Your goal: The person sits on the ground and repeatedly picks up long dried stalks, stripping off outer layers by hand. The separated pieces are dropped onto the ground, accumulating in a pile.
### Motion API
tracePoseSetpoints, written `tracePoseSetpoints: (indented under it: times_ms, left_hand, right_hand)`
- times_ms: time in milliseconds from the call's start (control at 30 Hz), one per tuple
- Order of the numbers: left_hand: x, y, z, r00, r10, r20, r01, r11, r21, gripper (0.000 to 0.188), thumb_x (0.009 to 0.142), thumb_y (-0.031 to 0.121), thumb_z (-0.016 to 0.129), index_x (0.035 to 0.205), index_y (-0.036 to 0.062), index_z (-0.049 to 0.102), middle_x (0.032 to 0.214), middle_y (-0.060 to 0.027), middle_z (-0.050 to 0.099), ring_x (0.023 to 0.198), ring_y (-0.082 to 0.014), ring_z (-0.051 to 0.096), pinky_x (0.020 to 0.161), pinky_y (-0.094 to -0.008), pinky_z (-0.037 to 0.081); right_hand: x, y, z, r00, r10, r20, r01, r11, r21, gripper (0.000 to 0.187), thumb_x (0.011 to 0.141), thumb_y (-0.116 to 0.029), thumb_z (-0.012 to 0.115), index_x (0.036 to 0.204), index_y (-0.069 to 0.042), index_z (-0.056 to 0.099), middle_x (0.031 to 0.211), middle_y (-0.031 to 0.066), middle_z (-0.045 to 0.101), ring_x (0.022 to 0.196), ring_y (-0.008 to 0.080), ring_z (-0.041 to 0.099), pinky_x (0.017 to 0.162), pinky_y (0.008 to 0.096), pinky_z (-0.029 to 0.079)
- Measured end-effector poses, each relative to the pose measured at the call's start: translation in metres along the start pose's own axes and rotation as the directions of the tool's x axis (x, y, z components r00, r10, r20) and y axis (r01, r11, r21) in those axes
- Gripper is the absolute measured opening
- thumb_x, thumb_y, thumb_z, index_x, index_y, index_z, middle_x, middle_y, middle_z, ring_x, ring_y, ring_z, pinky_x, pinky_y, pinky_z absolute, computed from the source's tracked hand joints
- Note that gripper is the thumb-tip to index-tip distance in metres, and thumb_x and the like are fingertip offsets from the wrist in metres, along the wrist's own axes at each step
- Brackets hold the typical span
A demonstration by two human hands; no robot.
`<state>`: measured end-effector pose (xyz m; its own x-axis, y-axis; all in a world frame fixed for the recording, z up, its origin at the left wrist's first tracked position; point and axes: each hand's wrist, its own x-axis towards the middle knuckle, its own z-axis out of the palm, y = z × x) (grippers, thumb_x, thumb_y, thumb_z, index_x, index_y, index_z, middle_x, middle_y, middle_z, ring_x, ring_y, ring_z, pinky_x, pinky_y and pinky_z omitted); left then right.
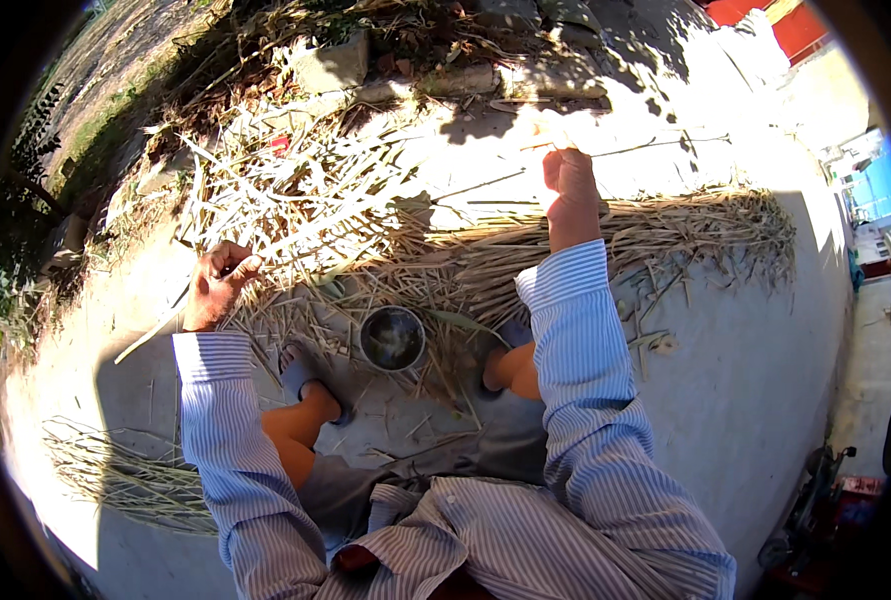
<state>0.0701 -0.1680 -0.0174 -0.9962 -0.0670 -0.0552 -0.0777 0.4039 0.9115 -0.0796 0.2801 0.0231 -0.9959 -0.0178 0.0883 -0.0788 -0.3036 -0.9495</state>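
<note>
My left hand (220, 285) is closed with fingers pinched at the left, and a pale plant stalk (150, 329) sticks out below it. Farther out on the right, my right hand (570, 195) is a fist in strong sun; glare hides what its fingers hold. A thin dark line runs to both sides of that fist, and I cannot tell whether it is a stalk or a shadow. Beneath the right wrist lies a long bundle of dry stalks (665, 232). Loose dry stalks (295, 195) are heaped beyond my left hand.
Between my sandalled feet stands a dark round bowl (392, 338), apparently with liquid in it. Greenish stalks (135, 480) lie on the concrete at lower left. Stone blocks (335, 65) edge the far side. Dark machinery (825, 510) stands at the lower right.
</note>
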Motion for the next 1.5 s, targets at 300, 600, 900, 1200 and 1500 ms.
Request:
tracePoseSetpoints:
  times_ms: [300, 600, 900, 1200, 1500]
  left_hand:
    - [0.014, 0.096, 0.111, 0.789, 0.584, -0.189, -0.503, 0.792, 0.346, 0.018, 0.082, 0.015, 0.071, 0.092, 0.0011, 0.065, 0.078, -0.0129, 0.066, 0.068, -0.0289, 0.063, 0.06, -0.035, 0.048]
    - [0.026, 0.095, 0.134, 0.847, 0.421, -0.324, -0.357, 0.903, 0.239, 0.023, 0.082, 0.021, 0.075, 0.078, 0.0017, 0.063, 0.056, -0.007, 0.057, 0.049, -0.0132, 0.053, 0.049, -0.0261, 0.042]
    - [0.019, 0.101, 0.114, 0.999, -0.006, -0.035, -0.002, 0.971, -0.237, 0.022, 0.089, 0.021, 0.068, 0.081, 0.0008, 0.063, 0.066, -0.0014, 0.063, 0.057, -0.0054, 0.051, 0.054, -0.0213, 0.04]
    - [0.022, 0.078, 0.107, 0.982, 0.152, -0.113, -0.177, 0.951, -0.255, 0.016, 0.089, 0.017, 0.068, 0.087, 0.0036, 0.061, 0.075, 0.0007, 0.062, 0.064, -0.0038, 0.051, 0.059, -0.0192, 0.039]
    - [0.007, 0.052, 0.035, 1.0, -0.021, -0.002, 0.021, 0.997, -0.079, 0.025, 0.086, 0.023, 0.071, 0.081, 0.001, 0.06, 0.063, -0.0014, 0.059, 0.051, -0.0051, 0.049, 0.049, -0.0221, 0.041]
  right_hand:
    - [-0.045, 0.029, 0.077, 0.941, 0.122, 0.315, -0.153, 0.985, 0.077, 0.037, 0.095, -0.024, 0.057, 0.117, 0.006, 0.055, 0.104, 0.0167, 0.066, 0.088, 0.0217, 0.066, 0.072, 0.0286, 0.053]
    - [-0.045, 0.036, 0.083, 0.98, 0.085, 0.181, -0.1, 0.992, 0.08, 0.029, 0.097, -0.019, 0.054, 0.108, 0.008, 0.058, 0.101, 0.0176, 0.067, 0.089, 0.024, 0.068, 0.078, 0.0308, 0.053]
    - [-0.046, 0.028, 0.085, 0.959, -0.011, 0.282, 0.038, 0.995, -0.092, 0.028, 0.092, -0.021, 0.062, 0.105, 0.004, 0.058, 0.093, 0.0114, 0.066, 0.08, 0.0185, 0.066, 0.072, 0.0288, 0.055]
    - [-0.05, 0.086, 0.094, 0.939, 0.343, -0.005, -0.331, 0.911, 0.246, 0.019, 0.092, -0.015, 0.06, 0.102, 0.001, 0.058, 0.088, 0.0104, 0.065, 0.076, 0.0197, 0.066, 0.069, 0.03, 0.055]
    - [-0.012, 0.023, 0.049, 0.954, 0.226, 0.195, -0.235, 0.972, 0.024, 0.037, 0.084, -0.014, 0.063, 0.117, 0.002, 0.06, 0.101, 0.0113, 0.068, 0.076, 0.0145, 0.061, 0.072, 0.0267, 0.049]
